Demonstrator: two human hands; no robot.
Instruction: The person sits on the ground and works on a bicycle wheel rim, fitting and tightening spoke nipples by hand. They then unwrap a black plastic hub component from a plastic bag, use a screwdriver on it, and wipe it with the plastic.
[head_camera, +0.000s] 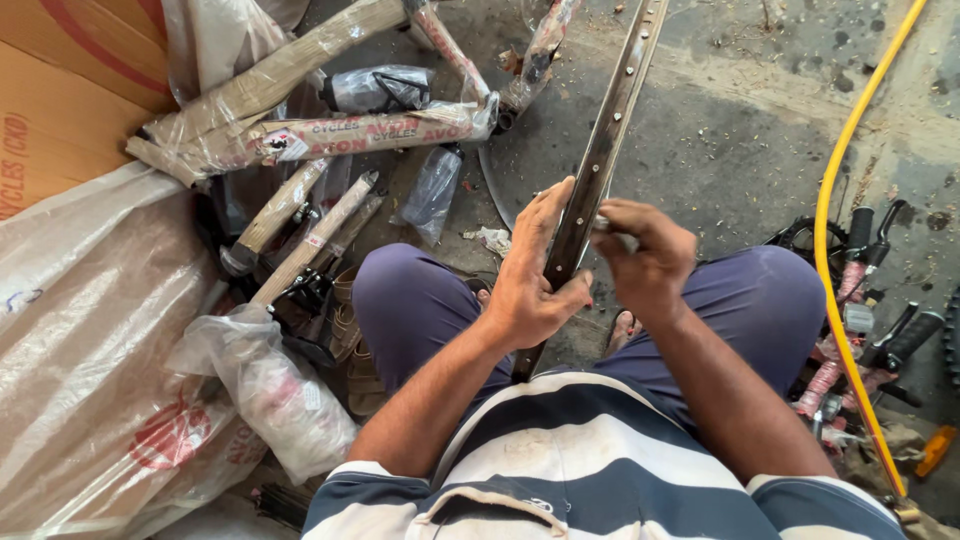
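Dark metal rim (600, 150), yellow hose (838, 200)

Wheel rim (600, 150): dark metal, dull sheen, drilled holes. Floor (740, 130): rough, gritty concrete. Bicycle frame (330, 135), far left: wrapped in brown paper under glossy clear plastic. Hose (835, 200), right: smooth yellow plastic. Shorts (420, 300): matt cloth.

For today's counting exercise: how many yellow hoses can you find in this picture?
1. The yellow hose curves down the right side, from the top edge past the handlebar grips to the floor; more may be hidden.
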